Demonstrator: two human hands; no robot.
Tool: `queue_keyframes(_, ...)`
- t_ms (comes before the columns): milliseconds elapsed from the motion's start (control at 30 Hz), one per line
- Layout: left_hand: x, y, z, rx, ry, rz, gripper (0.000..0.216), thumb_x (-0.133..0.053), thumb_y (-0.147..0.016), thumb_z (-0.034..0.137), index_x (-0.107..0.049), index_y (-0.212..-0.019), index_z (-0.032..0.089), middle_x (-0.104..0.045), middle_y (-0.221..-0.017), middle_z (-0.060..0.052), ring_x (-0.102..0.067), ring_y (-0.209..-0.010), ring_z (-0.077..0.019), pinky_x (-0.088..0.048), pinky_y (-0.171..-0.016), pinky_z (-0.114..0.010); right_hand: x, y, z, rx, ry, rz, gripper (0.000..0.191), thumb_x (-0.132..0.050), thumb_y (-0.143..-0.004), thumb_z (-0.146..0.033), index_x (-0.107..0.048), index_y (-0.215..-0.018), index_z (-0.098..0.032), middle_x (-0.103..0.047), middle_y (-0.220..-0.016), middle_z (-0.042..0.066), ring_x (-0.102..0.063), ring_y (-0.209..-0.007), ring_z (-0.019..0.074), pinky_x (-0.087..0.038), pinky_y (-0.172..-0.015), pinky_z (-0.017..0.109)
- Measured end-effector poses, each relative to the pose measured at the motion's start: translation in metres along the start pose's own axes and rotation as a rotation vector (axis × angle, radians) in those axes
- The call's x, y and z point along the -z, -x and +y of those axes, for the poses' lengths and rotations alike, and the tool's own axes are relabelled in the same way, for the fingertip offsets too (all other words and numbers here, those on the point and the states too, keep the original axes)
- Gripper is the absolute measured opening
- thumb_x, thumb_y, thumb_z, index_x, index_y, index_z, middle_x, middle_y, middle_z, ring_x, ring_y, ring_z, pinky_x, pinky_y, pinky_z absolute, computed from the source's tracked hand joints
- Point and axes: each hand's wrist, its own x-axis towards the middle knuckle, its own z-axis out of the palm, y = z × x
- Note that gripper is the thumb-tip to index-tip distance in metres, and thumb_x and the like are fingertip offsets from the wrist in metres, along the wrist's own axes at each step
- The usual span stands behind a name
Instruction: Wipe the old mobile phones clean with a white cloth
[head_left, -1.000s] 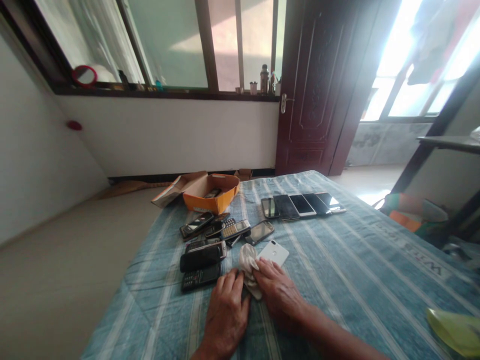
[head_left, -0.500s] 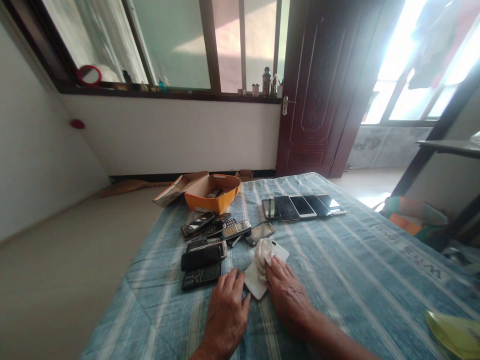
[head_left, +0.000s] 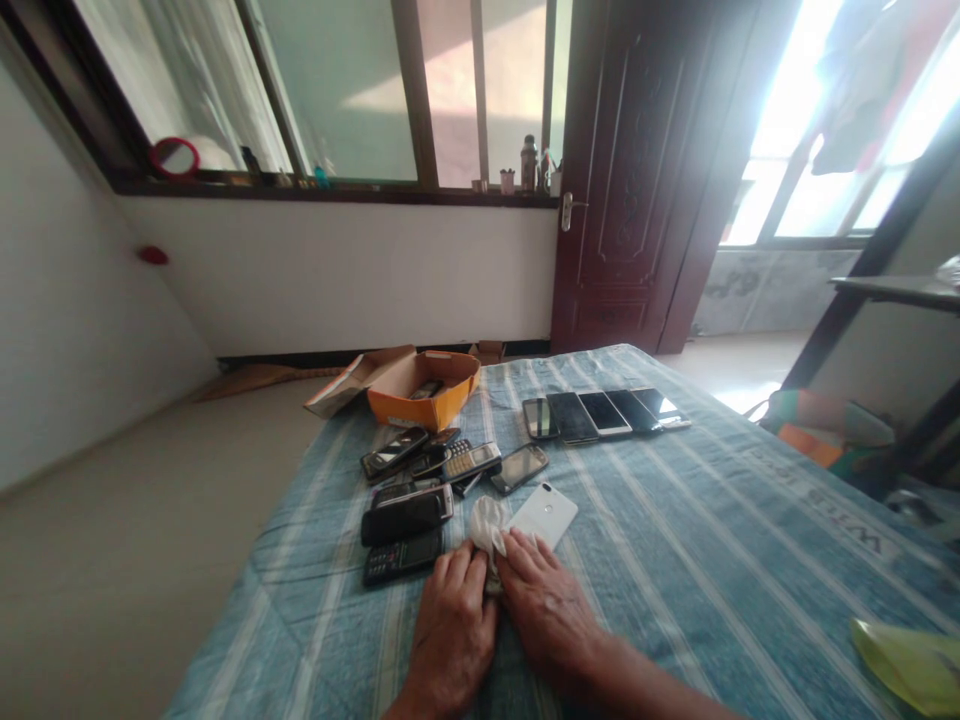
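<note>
A white smartphone (head_left: 546, 513) lies back up on the cloth, its camera corner pointing away and its near end covered by my hands. My right hand (head_left: 547, 600) presses a crumpled whitish wipe (head_left: 488, 523) onto its lower left part, fingers together over the wipe. Against the near left edge of the phone, my left hand (head_left: 456, 615) holds it with bent fingers; the two hands almost touch. Just left of my left hand lie a black keypad phone (head_left: 401, 557) and a black phone (head_left: 405, 514) overlapping it.
Beyond them is a pile of old phones (head_left: 439, 460), with a grey phone (head_left: 520, 467) beside it. An open orange box (head_left: 420, 408) stands behind. Several smartphones (head_left: 602, 414) form a row at the back right. A yellow-green item (head_left: 907, 665) lies at the right edge of the striped cloth (head_left: 690, 560).
My right hand has slid the wipe left and toward me across the phone's back, uncovering its upper part. My left hand has stayed nearly in place.
</note>
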Motion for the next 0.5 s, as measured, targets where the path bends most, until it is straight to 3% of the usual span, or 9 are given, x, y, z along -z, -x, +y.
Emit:
queue_keyframes(167,0.002,0.0,0.001,-0.002,0.007,-0.017,0.041,-0.049,-0.072,0.008,-0.061,-0.111,0.015,-0.062,-0.116,-0.01,-0.056,-0.107,-0.0255,-0.048,-0.096,-0.042,0.0,0.008,-0.001,-0.007,-0.024,-0.023,0.05,-0.039,-0.093,-0.016,-0.037,-0.142,-0.017,-0.039,-0.147,0.008,-0.031,-0.137,0.0227,-0.028,-0.114,0.04)
queue_keyframes(400,-0.005,0.0,-0.005,-0.01,0.019,0.026,0.035,-0.051,-0.078,0.015,-0.061,-0.112,0.015,-0.063,-0.114,-0.01,-0.057,-0.104,-0.0261,-0.05,-0.091,-0.043,0.015,-0.03,0.001,-0.083,-0.092,-0.034,0.045,-0.039,-0.093,-0.02,-0.043,-0.138,-0.018,-0.041,-0.146,0.01,-0.03,-0.138,0.024,-0.023,-0.114,0.044)
queue_keyframes(500,-0.004,0.0,-0.007,-0.013,0.019,0.035,0.035,-0.051,-0.078,0.015,-0.061,-0.111,0.015,-0.063,-0.114,-0.011,-0.058,-0.105,-0.0261,-0.05,-0.092,-0.043,0.015,-0.031,0.003,-0.092,-0.057,-0.022,0.044,-0.04,-0.093,-0.021,-0.044,-0.136,-0.017,-0.042,-0.145,0.011,-0.031,-0.137,0.0242,-0.024,-0.114,0.045)
